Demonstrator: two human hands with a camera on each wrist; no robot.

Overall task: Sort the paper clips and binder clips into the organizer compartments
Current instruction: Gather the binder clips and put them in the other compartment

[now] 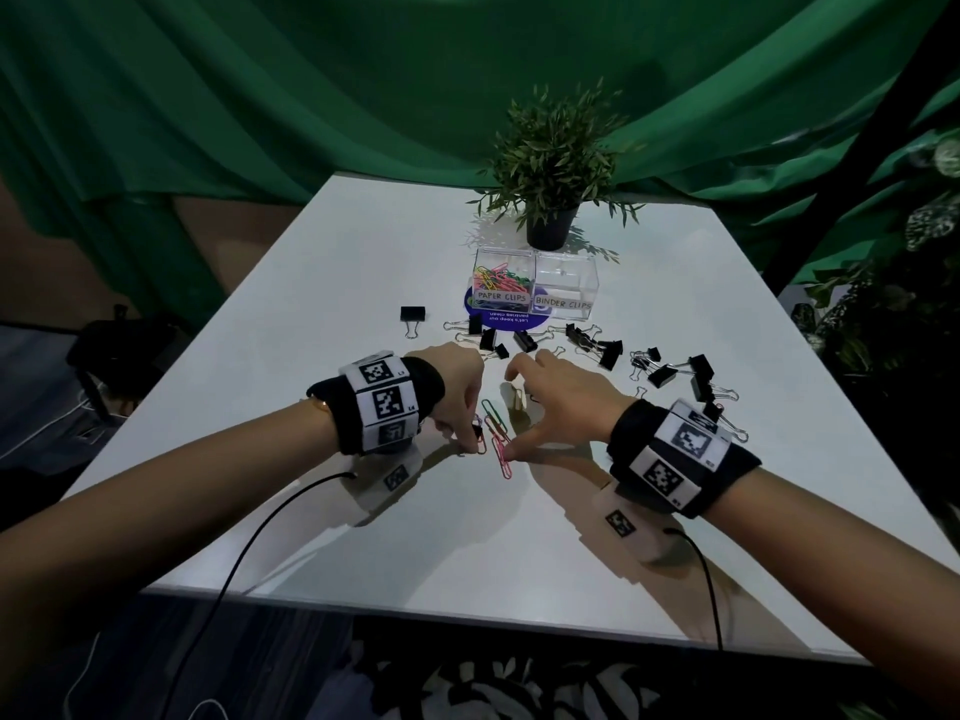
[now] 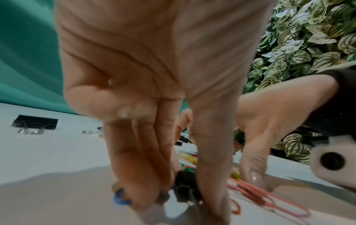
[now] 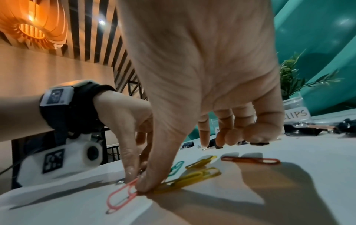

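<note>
My left hand [image 1: 470, 441] reaches down and pinches a small black binder clip [image 2: 185, 184] on the white table [image 1: 322, 283], with a blue paper clip [image 2: 120, 199] under its fingertips. Just to its right, my right hand [image 1: 519, 413] is spread, and its thumb [image 3: 146, 182] presses on a pink paper clip [image 3: 121, 196]. Yellow paper clips [image 3: 192, 178], a green one [image 3: 176, 167] and an orange one [image 3: 250, 160] lie beneath that palm. The clear organizer [image 1: 535, 262] stands farther back. Its PAPER CLIPS compartment [image 1: 501, 283] holds coloured clips; the BINDER CLIPS compartment [image 1: 566, 291] looks empty.
Several black binder clips lie scattered between my hands and the organizer, one apart at the left [image 1: 413, 314] and a cluster at the right [image 1: 698, 368]. A potted plant [image 1: 550, 228] stands behind the organizer. Green drapes hang beyond the table's far edge.
</note>
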